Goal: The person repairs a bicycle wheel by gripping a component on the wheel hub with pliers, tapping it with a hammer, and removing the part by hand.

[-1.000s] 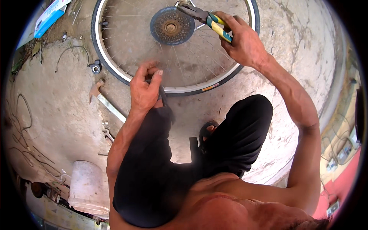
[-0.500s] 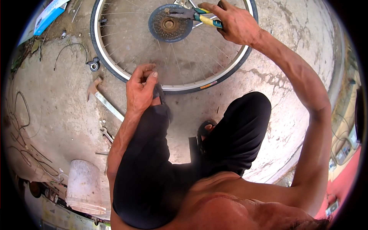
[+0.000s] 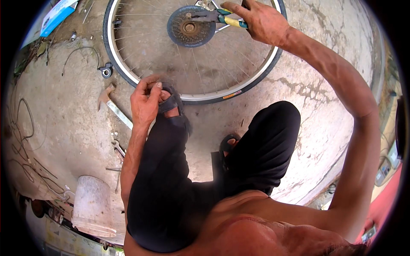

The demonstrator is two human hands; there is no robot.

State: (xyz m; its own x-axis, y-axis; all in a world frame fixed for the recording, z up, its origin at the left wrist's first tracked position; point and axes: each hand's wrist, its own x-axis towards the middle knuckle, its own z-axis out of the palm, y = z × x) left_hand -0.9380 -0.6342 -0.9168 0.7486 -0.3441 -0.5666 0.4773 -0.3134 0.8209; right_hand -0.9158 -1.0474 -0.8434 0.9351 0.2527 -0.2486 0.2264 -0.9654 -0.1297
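Note:
A bicycle wheel [image 3: 205,97] with a black tyre and silver rim lies flat on the ground ahead of me. My right hand [image 3: 268,23] grips pliers [image 3: 206,17] with yellow and green handles. The jaws reach over the dark round disc [image 3: 204,37] at the wheel's centre, with their tip by a small rusty piece above the rusty hub [image 3: 189,28]. My left hand [image 3: 144,102] is closed beside my sandalled left foot [image 3: 170,102], near the rim, thumb against the curled fingers. Whatever they pinch, if anything, I cannot make out.
On the concrete to the left lie a hammer [image 3: 116,112], a spanner [image 3: 117,147] and a black clamp-like part [image 3: 106,71] with a cable. A whitish bucket [image 3: 92,205] stands at lower left, near loose cables [image 3: 30,128]. A blue box [image 3: 57,19] is at upper left.
My left hand has moved left and slightly down, away from the rim, uncovering more of the sandal. My right hand and the pliers stay almost in place over the wheel's centre.

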